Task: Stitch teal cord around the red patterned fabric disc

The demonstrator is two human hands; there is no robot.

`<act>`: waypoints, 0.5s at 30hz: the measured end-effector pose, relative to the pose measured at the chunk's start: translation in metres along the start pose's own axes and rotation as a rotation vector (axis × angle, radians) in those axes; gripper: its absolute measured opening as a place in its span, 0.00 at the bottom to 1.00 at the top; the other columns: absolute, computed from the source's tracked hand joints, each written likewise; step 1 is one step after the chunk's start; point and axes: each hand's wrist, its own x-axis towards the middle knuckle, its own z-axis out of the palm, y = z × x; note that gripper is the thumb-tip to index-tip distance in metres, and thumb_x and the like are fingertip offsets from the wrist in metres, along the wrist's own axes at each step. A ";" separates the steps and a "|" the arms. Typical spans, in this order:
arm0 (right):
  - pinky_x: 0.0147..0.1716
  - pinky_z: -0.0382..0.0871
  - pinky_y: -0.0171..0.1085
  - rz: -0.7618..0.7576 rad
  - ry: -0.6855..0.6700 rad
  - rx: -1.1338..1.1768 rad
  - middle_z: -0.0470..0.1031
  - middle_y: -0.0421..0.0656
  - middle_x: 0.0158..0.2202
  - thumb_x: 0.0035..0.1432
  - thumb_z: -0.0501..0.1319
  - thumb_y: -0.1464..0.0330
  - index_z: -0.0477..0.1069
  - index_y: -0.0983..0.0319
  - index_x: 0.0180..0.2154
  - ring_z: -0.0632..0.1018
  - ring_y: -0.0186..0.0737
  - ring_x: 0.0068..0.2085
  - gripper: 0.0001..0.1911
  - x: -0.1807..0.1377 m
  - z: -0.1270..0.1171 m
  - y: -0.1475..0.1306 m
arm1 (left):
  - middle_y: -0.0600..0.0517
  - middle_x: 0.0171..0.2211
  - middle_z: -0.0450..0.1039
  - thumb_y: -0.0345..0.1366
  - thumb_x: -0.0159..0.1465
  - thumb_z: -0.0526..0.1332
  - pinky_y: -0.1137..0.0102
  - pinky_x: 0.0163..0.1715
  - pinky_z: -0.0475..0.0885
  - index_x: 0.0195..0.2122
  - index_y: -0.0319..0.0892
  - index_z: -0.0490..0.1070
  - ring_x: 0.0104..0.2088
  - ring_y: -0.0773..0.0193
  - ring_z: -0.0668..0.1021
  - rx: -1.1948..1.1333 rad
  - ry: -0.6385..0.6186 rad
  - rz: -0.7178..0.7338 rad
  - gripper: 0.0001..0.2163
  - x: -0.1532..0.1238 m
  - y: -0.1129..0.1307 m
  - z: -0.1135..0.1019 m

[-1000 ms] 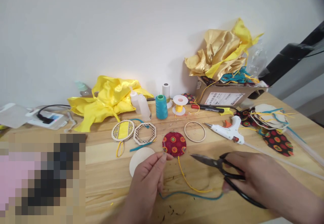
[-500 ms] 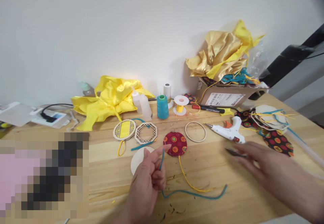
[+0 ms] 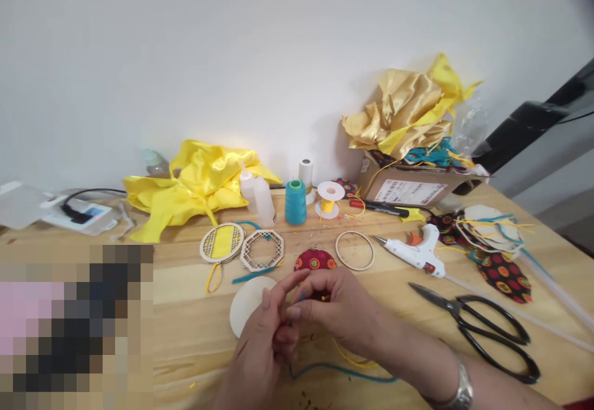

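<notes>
The right hand (image 3: 341,303) held the blue cord (image 3: 334,367) between pinched fingertips; the left hand (image 3: 262,339) was part-curled alongside, its grip indeterminable. The cord trailed rightward, nearside. Apparent step: working its end; a steady pinch was required next.

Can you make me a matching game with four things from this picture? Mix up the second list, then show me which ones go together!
Things:
1. scissors
2. glue gun
3. box
4. long blue cord

Clues:
A. white and orange
B. held in the left hand and right hand
C. black-handled, lying on the table
D. topped with shiny cloth

Pairs: 1-C, 2-A, 3-D, 4-B
</notes>
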 end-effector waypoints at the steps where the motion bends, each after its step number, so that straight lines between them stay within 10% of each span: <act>1: 0.29 0.65 0.30 -0.050 0.033 -0.034 0.75 0.38 0.27 0.52 0.63 0.70 0.75 0.62 0.27 0.73 0.32 0.29 0.04 0.000 0.000 -0.001 | 0.60 0.18 0.53 0.59 0.50 0.62 0.77 0.16 0.46 0.47 0.44 0.75 0.17 0.75 0.51 0.002 0.015 -0.003 0.29 0.001 0.000 0.000; 15: 0.33 0.60 0.33 -0.369 0.212 -0.670 0.68 0.38 0.30 0.60 0.55 0.75 0.67 0.62 0.27 0.69 0.33 0.34 0.09 -0.008 -0.012 -0.005 | 0.61 0.18 0.54 0.44 0.61 0.59 0.74 0.19 0.52 0.46 0.40 0.70 0.19 0.71 0.56 0.213 -0.147 0.050 0.16 0.001 -0.004 -0.002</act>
